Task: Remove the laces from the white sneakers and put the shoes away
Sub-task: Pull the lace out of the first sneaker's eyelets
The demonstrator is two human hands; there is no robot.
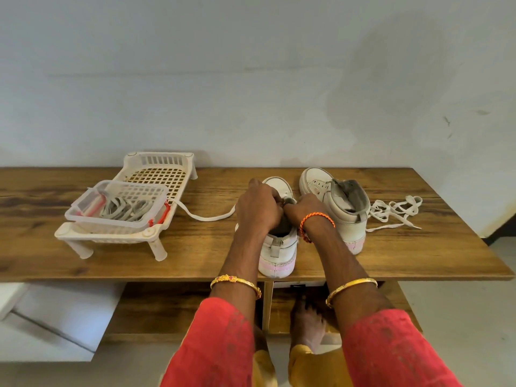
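White sneaker [279,247] | left hand [258,210], right hand [304,209]: each grip pinching its lace [206,216] | wooden table [195,252]

Two sneakers [279,241] [335,208], perhaps two baskets [117,208] [164,174]

Wooden table [391,255] against wall. On it: white legged rack [156,174] at left, two white sneakers [279,247] [335,202] centre. Loose lace [393,210] at right, another [206,216] trailing left.

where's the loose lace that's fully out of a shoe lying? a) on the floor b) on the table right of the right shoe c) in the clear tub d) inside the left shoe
b: the loose lace lies heaped on the table, right of the right shoe.
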